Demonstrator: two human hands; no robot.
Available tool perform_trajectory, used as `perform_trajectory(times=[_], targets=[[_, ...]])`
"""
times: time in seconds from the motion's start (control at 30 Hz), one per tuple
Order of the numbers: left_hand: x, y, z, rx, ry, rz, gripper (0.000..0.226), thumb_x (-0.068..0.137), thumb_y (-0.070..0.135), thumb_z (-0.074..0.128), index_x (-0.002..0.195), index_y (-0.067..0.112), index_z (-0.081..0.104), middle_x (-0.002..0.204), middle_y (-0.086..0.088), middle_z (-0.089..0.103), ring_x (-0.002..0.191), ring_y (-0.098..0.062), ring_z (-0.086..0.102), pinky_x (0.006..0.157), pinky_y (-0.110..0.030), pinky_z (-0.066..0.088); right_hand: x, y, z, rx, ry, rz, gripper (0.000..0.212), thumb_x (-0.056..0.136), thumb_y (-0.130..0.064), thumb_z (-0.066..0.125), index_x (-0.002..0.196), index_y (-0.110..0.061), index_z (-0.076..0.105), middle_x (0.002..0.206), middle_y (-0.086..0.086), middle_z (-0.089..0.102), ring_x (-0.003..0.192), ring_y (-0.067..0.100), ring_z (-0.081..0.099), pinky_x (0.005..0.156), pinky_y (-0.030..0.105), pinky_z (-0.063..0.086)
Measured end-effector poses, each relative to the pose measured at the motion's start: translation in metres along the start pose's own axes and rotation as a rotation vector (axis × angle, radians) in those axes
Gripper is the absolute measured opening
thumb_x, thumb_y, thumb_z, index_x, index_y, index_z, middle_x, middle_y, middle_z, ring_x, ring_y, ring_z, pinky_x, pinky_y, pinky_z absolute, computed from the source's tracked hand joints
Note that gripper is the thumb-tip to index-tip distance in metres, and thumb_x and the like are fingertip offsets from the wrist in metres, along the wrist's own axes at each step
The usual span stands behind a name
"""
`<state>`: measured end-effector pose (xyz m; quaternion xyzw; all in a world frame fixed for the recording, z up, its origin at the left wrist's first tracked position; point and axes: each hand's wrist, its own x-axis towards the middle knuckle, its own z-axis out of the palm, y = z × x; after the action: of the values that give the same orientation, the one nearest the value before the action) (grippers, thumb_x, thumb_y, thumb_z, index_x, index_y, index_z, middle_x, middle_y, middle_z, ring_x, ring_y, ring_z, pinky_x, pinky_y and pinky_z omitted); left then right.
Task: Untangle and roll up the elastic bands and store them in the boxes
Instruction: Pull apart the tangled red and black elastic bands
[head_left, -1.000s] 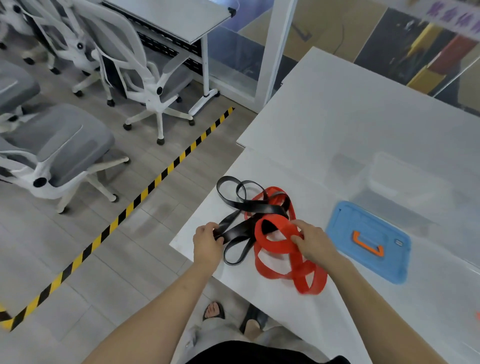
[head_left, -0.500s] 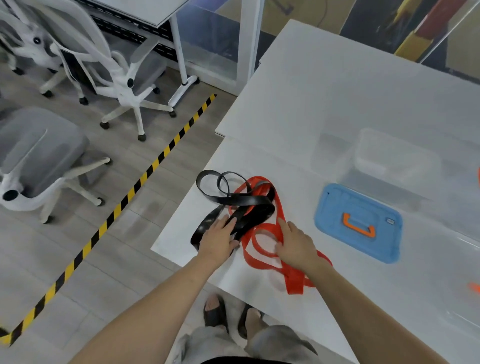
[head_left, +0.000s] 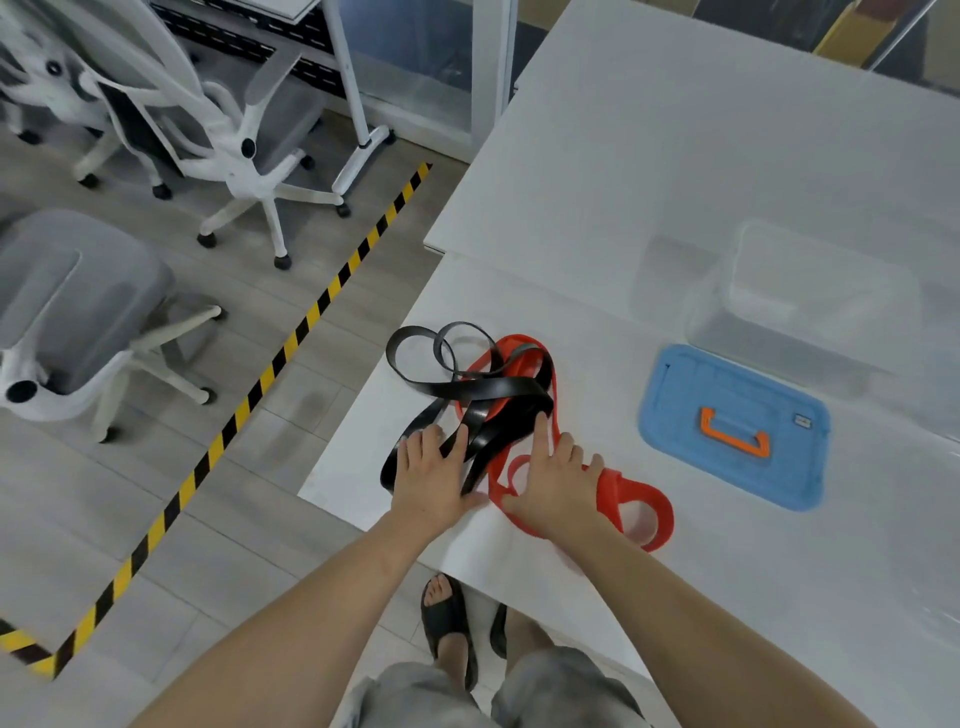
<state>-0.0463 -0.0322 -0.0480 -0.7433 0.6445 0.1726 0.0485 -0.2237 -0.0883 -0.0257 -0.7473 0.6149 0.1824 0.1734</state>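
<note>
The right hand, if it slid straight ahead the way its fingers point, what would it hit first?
Most likely the black band: the right hand lies flat on the red band, fingers pointing away from the person, and black strands cross right at its fingertips.

White table (head_left: 675, 156), grey swivel chairs (head_left: 78, 301) — yellow-black floor tape (head_left: 298, 343)

Table (head_left: 675, 156) beyond the tangle (head_left: 498, 387) is sitting wide open for reaching. On my right the lid (head_left: 675, 405) and box (head_left: 810, 296) are taking up space, with a bare lane running between tangle and lid.
</note>
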Motion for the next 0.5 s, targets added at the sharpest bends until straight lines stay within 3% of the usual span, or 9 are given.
perform_trajectory(times=[0.07,0.17,0.3,0.4,0.5], targets=[[0.0,0.002,-0.001,0.064,-0.012,-0.001,0.116,0.068,0.071,0.078,0.16,0.021,0.029,0.148,-0.021,0.037,0.139,-0.043,0.035,0.12,-0.061,0.024,-0.004,-0.003,0.002,-0.062,0.019,-0.051,0.126,0.078,-0.079,0.058,0.165,-0.021,-0.013,0.152,0.021,0.041,0.139,0.042,0.048,0.118,0.066,0.027],[-0.003,0.005,-0.009,0.073,-0.033,-0.036,0.102,0.079,0.043,0.08,0.162,0.025,0.024,0.153,-0.02,0.035,0.144,-0.043,0.031,0.117,-0.064,0.027,-0.007,-0.009,0.005,-0.161,0.063,-0.118,0.116,0.087,-0.057,0.067,0.167,-0.014,-0.006,0.139,0.019,0.053,0.125,0.038,0.057,0.112,0.06,0.036],[-0.005,-0.003,-0.016,0.023,-0.055,-0.05,0.079,0.094,0.014,0.059,0.162,0.028,0.022,0.163,-0.016,0.021,0.151,-0.04,0.017,0.115,-0.068,0.026,0.001,0.017,-0.012,0.11,0.113,-0.107,0.08,0.096,-0.018,0.056,0.163,-0.018,0.013,0.123,0.009,0.067,0.104,0.034,0.067,0.097,0.047,0.047],[-0.003,-0.013,-0.018,-0.038,-0.047,-0.06,0.083,0.095,-0.001,0.054,0.163,0.033,0.019,0.163,-0.016,0.019,0.15,-0.041,0.014,0.109,-0.07,0.034,-0.009,0.054,-0.027,0.414,0.057,-0.067,0.073,0.098,-0.023,0.056,0.157,-0.033,0.014,0.116,0.003,0.071,0.095,0.035,0.07,0.088,0.048,0.058],[-0.005,-0.013,-0.023,-0.107,-0.062,-0.09,0.076,0.097,-0.003,0.048,0.162,0.029,0.024,0.163,-0.018,0.02,0.153,-0.042,0.012,0.113,-0.074,0.026,-0.033,0.08,-0.036,0.516,0.003,-0.046,0.079,0.097,-0.021,0.061,0.161,-0.028,0.016,0.115,-0.004,0.066,0.094,0.028,0.073,0.082,0.04,0.058]])
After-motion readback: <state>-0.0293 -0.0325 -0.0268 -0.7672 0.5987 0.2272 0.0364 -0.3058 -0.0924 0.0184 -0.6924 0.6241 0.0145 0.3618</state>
